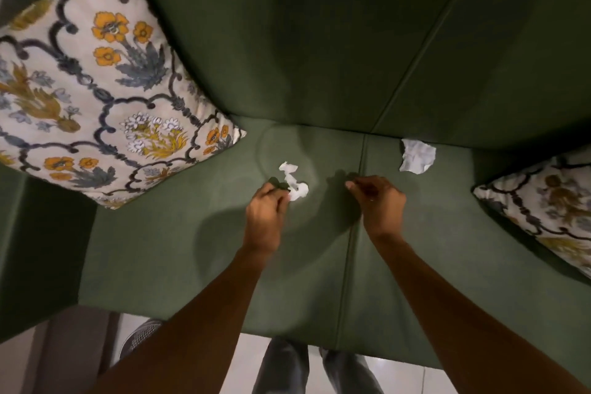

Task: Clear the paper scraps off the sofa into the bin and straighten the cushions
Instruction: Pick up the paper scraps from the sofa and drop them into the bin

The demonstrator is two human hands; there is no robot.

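Two crumpled white scraps: a twisted scrap point(294, 181) in the left hand's point(267, 206) pinching grip, a flatter scrap point(416, 156) lying loose.

Pale glossy tile floor point(393, 374) below; dim indoor light; grey mesh object point(140, 334) at floor left, possibly bin.

No readable text, label, brand, number or sign shows anywhere here.

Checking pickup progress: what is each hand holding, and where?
Left hand pinches the near end of a crumpled paper scrap. Right hand looks closed; contents cannot be told.
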